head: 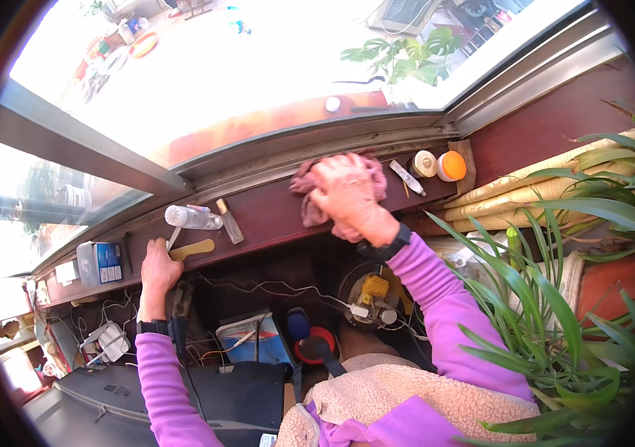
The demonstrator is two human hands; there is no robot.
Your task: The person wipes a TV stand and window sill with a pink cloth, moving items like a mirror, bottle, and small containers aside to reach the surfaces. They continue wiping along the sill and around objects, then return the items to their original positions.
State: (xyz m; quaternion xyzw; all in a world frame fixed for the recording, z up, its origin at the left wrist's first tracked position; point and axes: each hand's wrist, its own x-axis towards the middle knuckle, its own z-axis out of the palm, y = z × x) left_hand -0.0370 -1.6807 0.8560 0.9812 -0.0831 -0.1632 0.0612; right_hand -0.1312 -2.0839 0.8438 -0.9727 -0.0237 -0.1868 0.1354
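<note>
My right hand (348, 193) presses a crumpled pink cloth (309, 193) onto the dark red windowsill (272, 215), close to the window frame. At the sill's front edge on the left rests my left hand (161, 265), its fingers curled and partly hidden. A thin white strip (173, 238) reaches from those fingers towards a clear plastic bottle (191, 217) lying on its side; I cannot tell whether the hand holds the strip. Beside the hand lies a flat yellowish strip (193, 249). Just right of the bottle is a slim glass vial (230, 222).
Right of the cloth are a white tube (408, 177), a cream-lidded jar (424, 163) and an orange-lidded jar (452, 166). A blue-and-white box (100, 262) stands far left. Below are cables, a white router (109, 342) and a black monitor or television (228, 394). Long-leaved plants (546, 290) crowd the right.
</note>
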